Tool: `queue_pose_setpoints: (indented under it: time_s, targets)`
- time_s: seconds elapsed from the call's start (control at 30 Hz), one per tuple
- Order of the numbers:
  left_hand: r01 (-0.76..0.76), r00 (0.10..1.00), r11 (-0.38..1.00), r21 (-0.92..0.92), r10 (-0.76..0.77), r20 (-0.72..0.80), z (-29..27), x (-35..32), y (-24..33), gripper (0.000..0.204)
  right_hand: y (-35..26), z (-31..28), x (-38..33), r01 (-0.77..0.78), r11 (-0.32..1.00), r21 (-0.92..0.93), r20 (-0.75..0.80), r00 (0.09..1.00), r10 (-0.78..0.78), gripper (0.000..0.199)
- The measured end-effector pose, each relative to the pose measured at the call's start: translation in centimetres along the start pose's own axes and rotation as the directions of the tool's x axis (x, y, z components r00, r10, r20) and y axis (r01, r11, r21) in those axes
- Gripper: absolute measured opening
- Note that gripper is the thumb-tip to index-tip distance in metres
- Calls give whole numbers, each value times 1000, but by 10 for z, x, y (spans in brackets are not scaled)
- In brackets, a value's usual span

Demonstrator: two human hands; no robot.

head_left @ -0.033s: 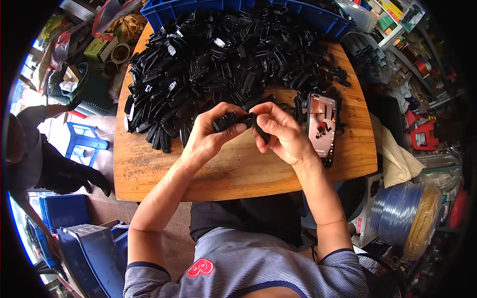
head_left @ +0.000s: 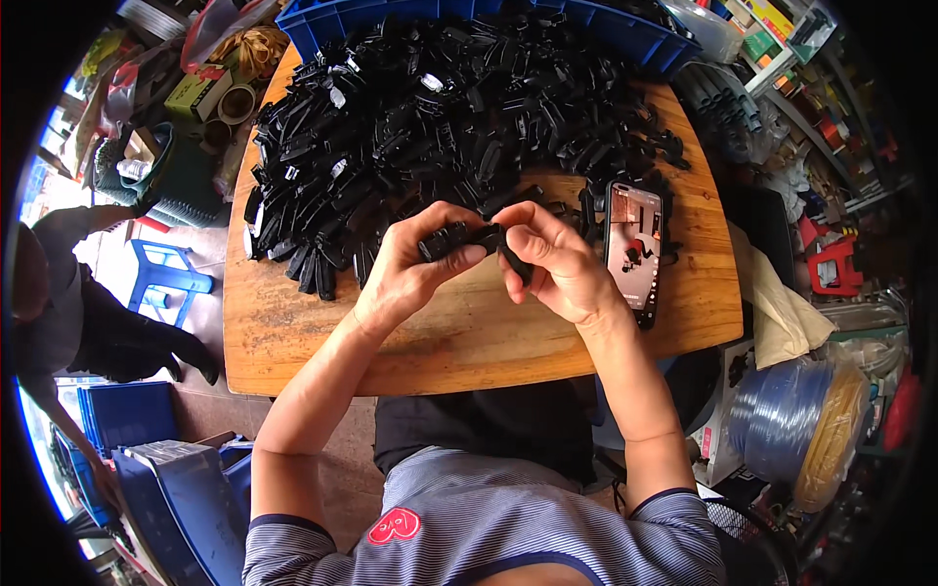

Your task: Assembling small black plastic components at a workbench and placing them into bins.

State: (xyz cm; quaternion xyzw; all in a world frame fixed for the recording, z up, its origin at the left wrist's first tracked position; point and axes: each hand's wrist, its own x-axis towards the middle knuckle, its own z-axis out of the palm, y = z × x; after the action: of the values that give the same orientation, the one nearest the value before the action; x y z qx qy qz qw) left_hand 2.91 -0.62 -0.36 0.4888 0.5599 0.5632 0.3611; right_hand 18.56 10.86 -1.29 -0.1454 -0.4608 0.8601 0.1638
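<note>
Above the near half of the wooden table (head_left: pixel 430 347), my hands are raised close together with fingertips almost meeting. My left hand (head_left: pixel 405 264) is closed around a ribbed black plastic piece (head_left: pixel 445 241), the thumb pressed along its lower side. Between thumb and fingers, my right hand (head_left: pixel 567 269) pinches a slim, curved black plastic piece (head_left: pixel 516 259). The two pieces come together between the hands; whether they are joined, I cannot tell. Just beyond lies a broad heap of similar small black plastic pieces (head_left: pixel 469 107).
A phone (head_left: pixel 635 244) with its screen lit stands by my right wrist. Behind the heap is a blue crate (head_left: pixel 342 21). Another person (head_left: pixel 68 303) is at the left near a blue stool (head_left: pixel 166 278). Wrapped tubing coils (head_left: pixel 791 420) sit at the lower right.
</note>
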Motion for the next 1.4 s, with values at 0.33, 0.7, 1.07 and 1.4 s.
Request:
queue_pose_setpoints:
  time_s: [0.33, 0.7, 1.07, 1.4]
  targets:
    - [58, 998, 990, -131, -57, 13, 3, -3, 1, 25, 1, -4, -2, -109, 985, 134, 153, 984, 88, 26]
    - [169, 986, 962, -214, -163, 45, -1, -2, 0, 26, 9, 3, 5, -39, 997, -65, 73, 996, 44, 54]
    - [235, 970, 941, -244, -214, 112, 10, 13, -2, 25, -5, 12, 14, 421, 484, -767, 72, 807, -587, 18]
    - [196, 980, 916, -351, -194, 42, 5, 38, 20, 25, -39, 1, 24, 447, 372, -814, 174, 797, -578, 23]
